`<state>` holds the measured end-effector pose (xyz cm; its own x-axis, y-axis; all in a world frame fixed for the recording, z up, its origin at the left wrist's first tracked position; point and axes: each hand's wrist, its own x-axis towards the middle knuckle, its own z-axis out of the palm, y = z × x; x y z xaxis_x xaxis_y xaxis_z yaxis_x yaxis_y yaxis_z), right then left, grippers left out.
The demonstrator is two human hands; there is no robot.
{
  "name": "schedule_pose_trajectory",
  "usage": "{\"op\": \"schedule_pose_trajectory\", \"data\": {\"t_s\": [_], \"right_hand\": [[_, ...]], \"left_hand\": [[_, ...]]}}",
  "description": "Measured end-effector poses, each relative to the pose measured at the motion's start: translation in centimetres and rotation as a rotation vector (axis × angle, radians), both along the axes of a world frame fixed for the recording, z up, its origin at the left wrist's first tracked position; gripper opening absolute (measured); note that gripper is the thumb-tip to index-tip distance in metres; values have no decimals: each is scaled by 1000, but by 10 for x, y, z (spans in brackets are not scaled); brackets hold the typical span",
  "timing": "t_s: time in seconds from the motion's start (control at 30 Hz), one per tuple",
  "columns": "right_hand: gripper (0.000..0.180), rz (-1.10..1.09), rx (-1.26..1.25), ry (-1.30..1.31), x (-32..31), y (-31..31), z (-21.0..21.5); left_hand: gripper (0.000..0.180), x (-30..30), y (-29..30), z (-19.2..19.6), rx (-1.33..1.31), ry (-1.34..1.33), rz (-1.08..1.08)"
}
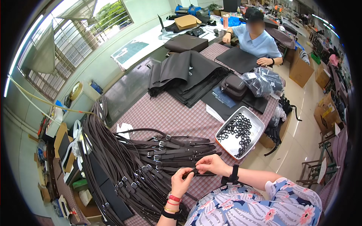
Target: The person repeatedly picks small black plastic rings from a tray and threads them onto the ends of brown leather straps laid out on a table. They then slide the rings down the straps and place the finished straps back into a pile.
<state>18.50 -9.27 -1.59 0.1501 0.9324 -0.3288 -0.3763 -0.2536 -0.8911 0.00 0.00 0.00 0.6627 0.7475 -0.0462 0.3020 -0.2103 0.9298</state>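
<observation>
My left hand (181, 184) is closed on a dark leather strap (194, 171) at the table's near edge. My right hand (212, 164) pinches the same strap just to the right, fingers pressed together. Whatever small part lies between the fingertips is hidden. Many dark brown buckled straps (124, 162) lie in a long heap to the left of my hands, their silver buckles (161, 144) turned toward the middle. Beyond my right hand stands a white tray (257, 124) with a red-brown rim, holding loose black rings (241, 132).
Stacked black sheets (184, 71), a small dark bag (233, 86) and a plastic-wrapped bundle (264, 81) cover the checked table's (132, 109) far part. Across it sits a person in light blue (256, 43), hands on a black panel (235, 59). Cardboard boxes (301, 67) stand on the right floor.
</observation>
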Motion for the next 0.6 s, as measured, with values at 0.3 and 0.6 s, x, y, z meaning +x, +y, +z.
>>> {"op": "schedule_pose_trajectory", "data": {"t_s": [0.3,0.6], "right_hand": [[26,72,-56,-271,-13,7,4],[50,250,-117,-731,14,-5,-18]], "left_hand": [[36,9,-8,1,-188,-130,-46],[28,2,25,-38,228,174,-449]]}}
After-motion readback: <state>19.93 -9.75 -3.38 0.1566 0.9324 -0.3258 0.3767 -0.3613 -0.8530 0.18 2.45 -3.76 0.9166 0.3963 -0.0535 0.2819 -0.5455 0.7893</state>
